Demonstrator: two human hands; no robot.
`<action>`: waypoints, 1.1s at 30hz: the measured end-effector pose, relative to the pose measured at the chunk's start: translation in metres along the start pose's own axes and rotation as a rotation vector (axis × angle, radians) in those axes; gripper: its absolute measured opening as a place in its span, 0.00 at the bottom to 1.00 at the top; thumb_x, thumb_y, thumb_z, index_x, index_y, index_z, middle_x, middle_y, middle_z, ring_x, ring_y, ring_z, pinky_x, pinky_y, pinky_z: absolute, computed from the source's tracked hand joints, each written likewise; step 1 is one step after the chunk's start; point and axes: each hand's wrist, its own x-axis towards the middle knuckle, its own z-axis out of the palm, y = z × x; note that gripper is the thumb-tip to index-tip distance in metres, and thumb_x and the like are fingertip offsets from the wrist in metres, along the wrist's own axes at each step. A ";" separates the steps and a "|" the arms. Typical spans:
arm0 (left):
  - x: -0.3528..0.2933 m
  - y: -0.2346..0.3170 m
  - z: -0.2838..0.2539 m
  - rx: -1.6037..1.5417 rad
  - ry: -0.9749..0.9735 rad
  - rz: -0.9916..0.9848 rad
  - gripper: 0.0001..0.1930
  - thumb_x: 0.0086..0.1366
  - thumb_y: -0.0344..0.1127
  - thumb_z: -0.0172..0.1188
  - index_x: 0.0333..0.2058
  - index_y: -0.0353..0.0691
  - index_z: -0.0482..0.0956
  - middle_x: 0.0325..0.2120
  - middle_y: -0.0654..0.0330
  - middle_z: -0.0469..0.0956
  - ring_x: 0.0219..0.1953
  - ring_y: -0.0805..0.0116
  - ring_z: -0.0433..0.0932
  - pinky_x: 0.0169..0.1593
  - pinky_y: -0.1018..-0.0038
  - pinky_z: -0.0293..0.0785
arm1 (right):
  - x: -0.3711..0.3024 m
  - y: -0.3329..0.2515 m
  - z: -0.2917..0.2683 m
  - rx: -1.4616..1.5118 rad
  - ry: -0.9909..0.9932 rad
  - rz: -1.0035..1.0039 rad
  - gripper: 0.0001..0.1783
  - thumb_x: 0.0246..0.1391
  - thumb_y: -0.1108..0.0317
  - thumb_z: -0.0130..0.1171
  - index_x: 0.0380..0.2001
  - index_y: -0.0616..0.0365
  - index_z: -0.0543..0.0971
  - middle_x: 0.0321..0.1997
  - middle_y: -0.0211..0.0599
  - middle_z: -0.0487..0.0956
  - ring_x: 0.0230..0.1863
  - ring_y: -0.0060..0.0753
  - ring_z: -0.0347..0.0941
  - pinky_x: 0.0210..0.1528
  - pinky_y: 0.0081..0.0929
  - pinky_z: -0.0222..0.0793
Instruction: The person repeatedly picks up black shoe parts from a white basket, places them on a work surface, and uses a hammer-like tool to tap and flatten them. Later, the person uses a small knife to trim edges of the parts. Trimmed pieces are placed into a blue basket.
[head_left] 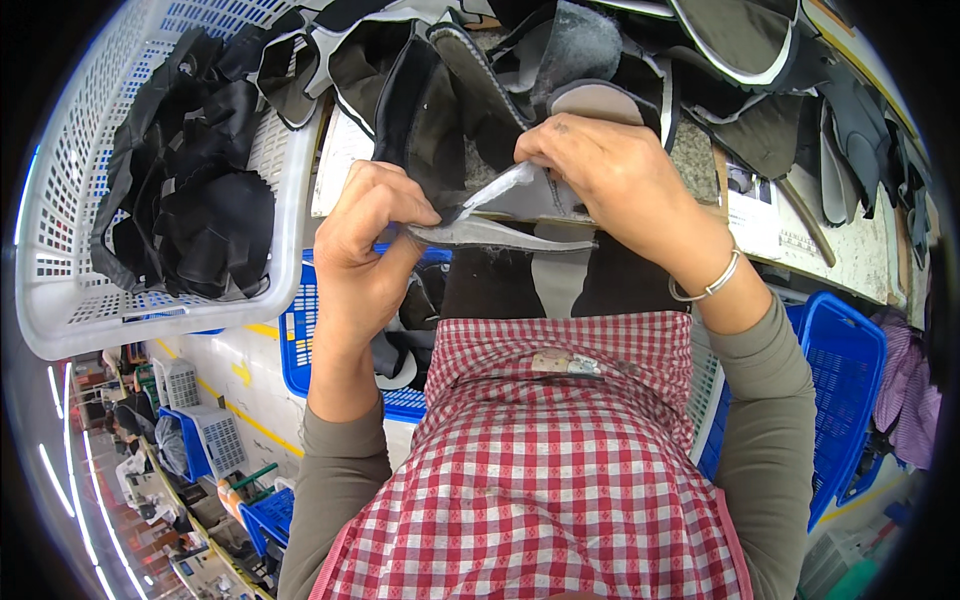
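Observation:
Between my hands stretches a whitish strip (497, 190), wrinkled and slightly see-through, which runs up to the right from a dark fabric piece with a pale grey edge (490, 234). My left hand (368, 235) is closed, thumb and forefinger pinching the left end of that fabric piece. In my right hand (605, 175) the fingers are pinched together at the upper end of the strip. Just beyond, sewn dark shoe-upper pieces (405, 105) with white edging lie heaped on the worktable (700, 165). My right palm hides part of the pile.
A white perforated basket (300, 215) at the left holds black cut pieces (205, 200). Below the table edge stand a blue crate (298, 345) with dark pieces and another blue crate (845, 380) at the right. More grey pieces (855, 140) hang over the table's right side.

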 end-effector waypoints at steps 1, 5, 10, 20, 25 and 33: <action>-0.001 -0.001 0.001 -0.005 0.000 0.008 0.14 0.42 0.13 0.62 0.28 0.35 0.78 0.30 0.59 0.77 0.39 0.62 0.76 0.42 0.71 0.72 | -0.001 0.000 0.000 -0.022 -0.008 -0.005 0.13 0.51 0.77 0.67 0.41 0.62 0.80 0.36 0.37 0.84 0.36 0.38 0.84 0.38 0.29 0.83; -0.002 -0.002 0.004 -0.059 0.026 -0.043 0.14 0.42 0.12 0.61 0.28 0.35 0.78 0.30 0.60 0.77 0.39 0.64 0.76 0.41 0.72 0.71 | -0.001 0.002 0.005 -0.075 0.068 -0.063 0.11 0.52 0.70 0.68 0.38 0.57 0.79 0.34 0.32 0.83 0.36 0.36 0.83 0.34 0.29 0.80; -0.003 -0.002 0.002 -0.077 0.039 -0.084 0.14 0.42 0.12 0.62 0.28 0.35 0.78 0.31 0.60 0.77 0.39 0.65 0.76 0.41 0.72 0.71 | 0.001 0.003 0.013 -0.087 0.131 -0.114 0.13 0.50 0.73 0.71 0.39 0.61 0.80 0.37 0.36 0.85 0.36 0.37 0.85 0.37 0.27 0.82; -0.018 -0.013 0.019 0.146 0.099 0.080 0.17 0.36 0.11 0.54 0.28 0.32 0.75 0.32 0.54 0.77 0.39 0.55 0.77 0.44 0.68 0.75 | 0.007 -0.011 -0.011 -0.079 -0.143 -0.013 0.11 0.52 0.75 0.66 0.39 0.60 0.79 0.33 0.35 0.81 0.30 0.37 0.80 0.31 0.29 0.78; -0.028 -0.011 0.031 0.115 0.079 0.100 0.17 0.34 0.09 0.53 0.27 0.32 0.73 0.32 0.53 0.75 0.38 0.54 0.77 0.42 0.68 0.74 | -0.001 -0.020 -0.010 -0.173 -0.210 0.000 0.09 0.49 0.70 0.64 0.35 0.53 0.78 0.31 0.27 0.76 0.33 0.29 0.79 0.31 0.28 0.76; -0.041 -0.008 0.043 0.234 -0.007 0.160 0.24 0.32 0.15 0.62 0.36 0.33 0.82 0.29 0.57 0.72 0.33 0.56 0.72 0.34 0.67 0.69 | -0.030 -0.031 -0.001 -0.306 -0.116 -0.132 0.09 0.49 0.67 0.65 0.36 0.49 0.83 0.38 0.20 0.82 0.34 0.20 0.79 0.20 0.17 0.70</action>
